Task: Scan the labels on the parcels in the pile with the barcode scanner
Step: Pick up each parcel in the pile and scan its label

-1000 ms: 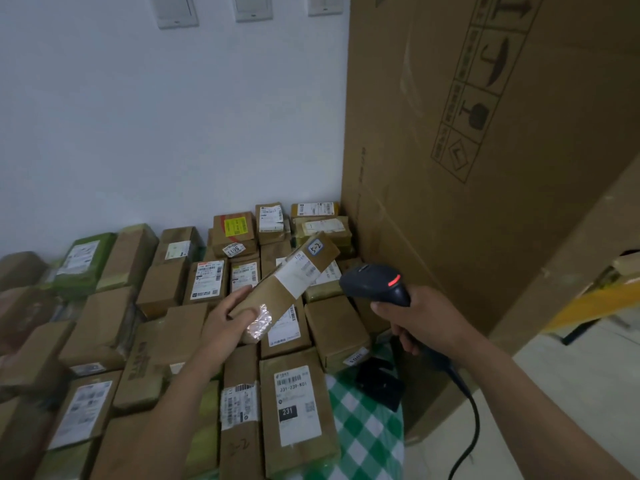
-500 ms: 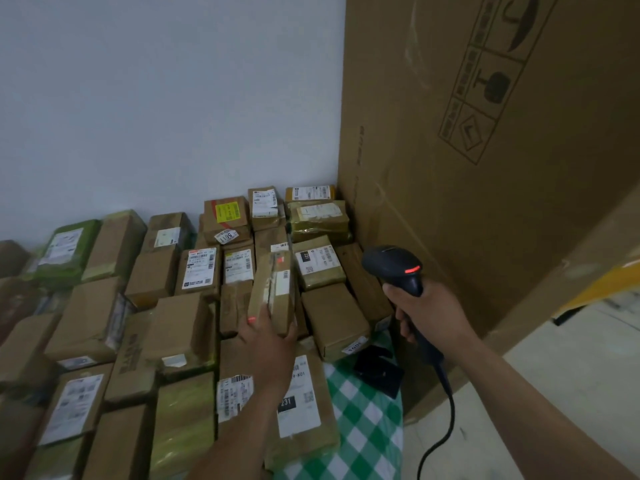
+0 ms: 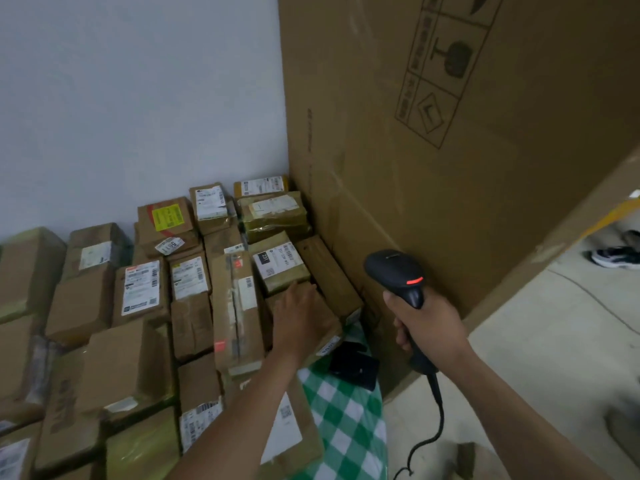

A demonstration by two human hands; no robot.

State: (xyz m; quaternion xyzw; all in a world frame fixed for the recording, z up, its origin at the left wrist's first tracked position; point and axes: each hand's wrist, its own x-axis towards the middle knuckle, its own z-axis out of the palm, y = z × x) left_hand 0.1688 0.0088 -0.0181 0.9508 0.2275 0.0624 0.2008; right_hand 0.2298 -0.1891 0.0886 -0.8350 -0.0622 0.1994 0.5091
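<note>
A bench [image 3: 346, 427] carries parcels [image 3: 138, 299], wall [image 3: 138, 98] behind, carton [image 3: 450, 185] at right. The scanner [image 3: 398, 271] is before the carton; possibly its cradle [image 3: 353, 365] lies on the bench's right edge.

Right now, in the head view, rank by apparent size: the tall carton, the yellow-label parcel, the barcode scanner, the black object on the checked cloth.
1. tall carton
2. barcode scanner, though nearer the camera
3. yellow-label parcel and black object: alike, not ranked

Parcels [image 3: 140, 289]: over twenty, some cut off
Scanner [image 3: 393, 268]: one
Hands [image 3: 298, 317]: two
Big carton [image 3: 450, 188]: one
Black stand [image 3: 353, 368]: one
Shoes [image 3: 616, 258]: two
</note>
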